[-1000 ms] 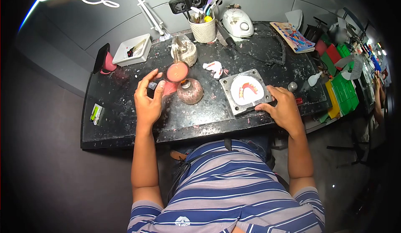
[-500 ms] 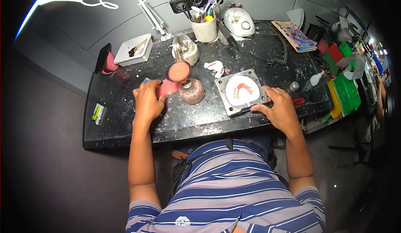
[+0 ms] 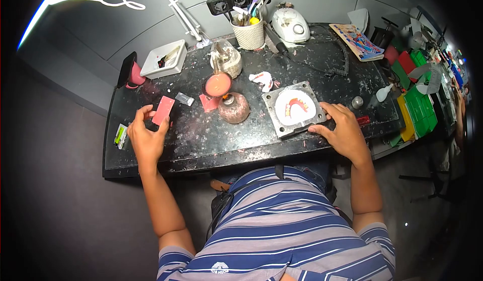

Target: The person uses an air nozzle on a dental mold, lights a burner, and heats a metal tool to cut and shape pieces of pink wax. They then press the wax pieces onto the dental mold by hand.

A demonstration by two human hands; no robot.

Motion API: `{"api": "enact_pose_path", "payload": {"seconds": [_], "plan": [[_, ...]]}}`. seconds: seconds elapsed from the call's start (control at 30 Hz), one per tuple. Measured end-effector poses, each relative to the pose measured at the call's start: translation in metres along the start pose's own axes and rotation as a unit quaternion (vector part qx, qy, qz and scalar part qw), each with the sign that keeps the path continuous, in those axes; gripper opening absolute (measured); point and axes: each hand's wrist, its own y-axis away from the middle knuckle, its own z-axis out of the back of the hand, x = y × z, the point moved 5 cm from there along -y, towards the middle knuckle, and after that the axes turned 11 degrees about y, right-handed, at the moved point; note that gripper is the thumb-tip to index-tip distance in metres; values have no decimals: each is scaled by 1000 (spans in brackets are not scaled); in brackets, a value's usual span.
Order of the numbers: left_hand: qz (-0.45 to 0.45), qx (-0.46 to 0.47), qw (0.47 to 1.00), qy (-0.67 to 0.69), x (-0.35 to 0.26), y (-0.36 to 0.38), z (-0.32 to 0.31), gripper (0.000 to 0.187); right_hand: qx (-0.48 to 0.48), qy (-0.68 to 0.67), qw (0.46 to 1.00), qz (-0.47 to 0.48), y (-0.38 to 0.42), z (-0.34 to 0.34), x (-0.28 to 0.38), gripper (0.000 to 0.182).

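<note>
My left hand (image 3: pixel 148 137) holds a pink wax sheet (image 3: pixel 163 111) between thumb and fingers at the left of the bench. Another pink wax piece (image 3: pixel 208 103) lies beside the round burner (image 3: pixel 234 109). Over the burner's flame sits a small pan of pink wax (image 3: pixel 218 85). My right hand (image 3: pixel 345 132) grips the right edge of a square metal flask (image 3: pixel 285 130). White plaster fills the flask, with a red wax arch and teeth (image 3: pixel 297 108) on it. A small clear packet (image 3: pixel 185 99) lies right of the held sheet.
Behind the burner stand a plaster-stained jar (image 3: pixel 227 62) and a cup of tools (image 3: pixel 249 35). A white tray (image 3: pixel 163 59) is at the back left. A white plaster piece (image 3: pixel 264 81), a white machine (image 3: pixel 290 25) and a book (image 3: pixel 357 42) lie further back.
My left hand has moved left, away from the burner, with a pink sheet now in its fingers. The packet and the other pink piece are uncovered. My right hand stays at the flask.
</note>
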Motion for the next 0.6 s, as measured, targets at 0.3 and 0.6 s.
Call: {"api": "enact_pose_path", "payload": {"seconds": [0.3,0.6], "plan": [[-143,204,954,170,-92,55,-42,45,-15,1,1000,19,11,13,5,63],[-226,275,928,106,-98,83,-112,39,43,7,999,32,33,37,3,66]]}}
